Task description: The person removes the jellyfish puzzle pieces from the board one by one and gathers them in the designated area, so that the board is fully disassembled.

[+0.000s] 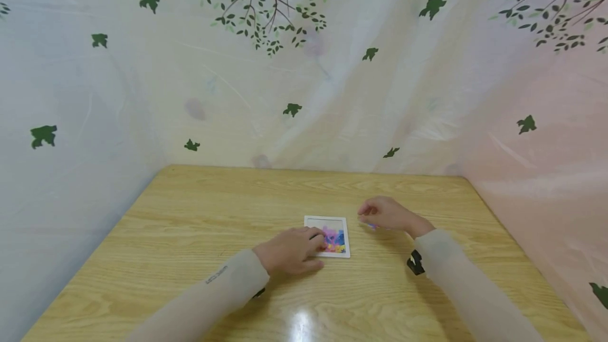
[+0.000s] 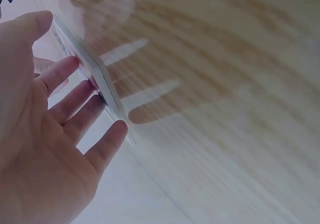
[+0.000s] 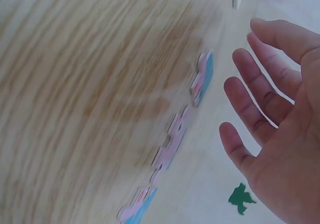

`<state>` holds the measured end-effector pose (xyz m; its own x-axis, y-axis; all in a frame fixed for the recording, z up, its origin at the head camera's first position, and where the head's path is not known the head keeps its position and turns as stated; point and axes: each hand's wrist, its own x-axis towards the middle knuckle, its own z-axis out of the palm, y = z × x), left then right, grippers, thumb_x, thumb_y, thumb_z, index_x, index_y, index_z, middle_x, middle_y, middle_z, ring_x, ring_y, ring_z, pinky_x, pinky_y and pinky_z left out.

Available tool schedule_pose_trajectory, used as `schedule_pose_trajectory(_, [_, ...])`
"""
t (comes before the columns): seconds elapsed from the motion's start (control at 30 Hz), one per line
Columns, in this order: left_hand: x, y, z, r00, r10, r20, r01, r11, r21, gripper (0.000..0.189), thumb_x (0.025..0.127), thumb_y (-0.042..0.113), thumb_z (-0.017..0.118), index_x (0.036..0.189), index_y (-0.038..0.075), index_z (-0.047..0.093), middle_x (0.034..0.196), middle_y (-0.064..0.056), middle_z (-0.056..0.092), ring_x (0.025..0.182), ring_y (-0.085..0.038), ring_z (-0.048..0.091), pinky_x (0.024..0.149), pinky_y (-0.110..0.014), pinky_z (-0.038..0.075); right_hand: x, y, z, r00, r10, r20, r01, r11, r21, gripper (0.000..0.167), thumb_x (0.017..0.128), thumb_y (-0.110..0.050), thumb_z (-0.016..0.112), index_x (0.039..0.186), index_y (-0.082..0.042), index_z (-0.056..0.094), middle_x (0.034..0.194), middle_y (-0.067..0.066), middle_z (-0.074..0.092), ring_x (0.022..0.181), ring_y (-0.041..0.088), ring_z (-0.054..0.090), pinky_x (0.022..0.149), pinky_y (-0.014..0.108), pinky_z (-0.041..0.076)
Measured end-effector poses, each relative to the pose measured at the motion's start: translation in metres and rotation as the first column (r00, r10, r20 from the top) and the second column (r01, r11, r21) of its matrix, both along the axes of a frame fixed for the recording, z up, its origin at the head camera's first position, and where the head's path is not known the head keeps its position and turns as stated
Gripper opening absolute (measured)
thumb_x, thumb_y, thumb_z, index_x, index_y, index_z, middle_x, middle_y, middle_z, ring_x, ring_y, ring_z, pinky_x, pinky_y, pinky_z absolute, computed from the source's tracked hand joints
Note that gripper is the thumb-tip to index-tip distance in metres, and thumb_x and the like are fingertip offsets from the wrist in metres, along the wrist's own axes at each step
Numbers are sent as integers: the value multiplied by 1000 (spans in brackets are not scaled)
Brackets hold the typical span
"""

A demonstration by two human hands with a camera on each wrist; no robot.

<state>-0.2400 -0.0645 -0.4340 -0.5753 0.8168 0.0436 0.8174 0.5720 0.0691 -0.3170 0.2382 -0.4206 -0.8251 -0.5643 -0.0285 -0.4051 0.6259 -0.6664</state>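
A white-framed jigsaw puzzle (image 1: 348,241) lies on the table, its lower part filled with pink, blue and yellow pieces and its upper part bare. My left hand (image 1: 292,249) is over the left side of this frame. In the left wrist view, its spread, slightly bent fingers (image 2: 75,102) reach the frame's edge (image 2: 116,104). To the right of the frame, my right hand (image 1: 388,213) hovers above loose puzzle pieces (image 3: 172,139), pink with blue parts. Its fingers (image 3: 250,92) are loosely bent, apart from the pieces, with nothing seen between them. In the head view this hand hides most of the pieces.
The wooden table (image 1: 204,205) stretches out on all sides of the puzzle. Pale curtains (image 1: 237,94) with green leaf and bird-like prints enclose its back and both sides. A dark band (image 1: 415,263) is on the right wrist.
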Motion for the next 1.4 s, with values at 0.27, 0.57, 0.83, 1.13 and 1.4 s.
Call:
schedule_pose_trajectory(0.27, [2,0,6,997,-48,62,44,997,64,41,101,37,59,137,17,58,139,-9,55,124,-24,55,104,-38,45,8,-16,0,995,71,-67,-68,997,43,15,95,-15,69,106,-5,71,101,1,68,93,18,60,79,36,52])
schedule_pose_trajectory(0.57, [5,-1,7,996,-35,83,33,999,32,45,102,40,57,144,23,57,145,-12,50,127,-29,53,103,-43,46,21,-40,-5,986,156,-53,-152,986,68,30,91,-19,74,117,-4,72,110,5,64,98,22,57,84,40,50])
schedule_pose_trajectory(0.83, [6,0,9,993,-19,116,15,999,37,47,101,41,59,144,23,56,146,-11,49,127,-27,53,103,-42,46,28,-47,-9,977,187,-99,-171,973,153,31,92,-24,75,119,-9,73,110,0,63,96,16,56,83,38,49])
schedule_pose_trajectory(1.13, [5,1,7,993,-16,115,13,1000,24,46,102,42,58,145,24,56,146,-11,48,127,-27,52,104,-42,45,28,-49,-10,980,191,-64,-186,979,80,27,91,-17,76,115,-7,70,109,2,63,95,20,58,81,36,50])
schedule_pose_trajectory(1.4, [5,0,9,994,-13,108,11,1000,19,46,102,42,56,144,24,56,145,-10,49,127,-26,52,104,-41,45,29,-53,-10,976,200,-80,-198,979,40,17,94,-9,70,106,-13,58,98,-3,65,89,14,59,78,33,50])
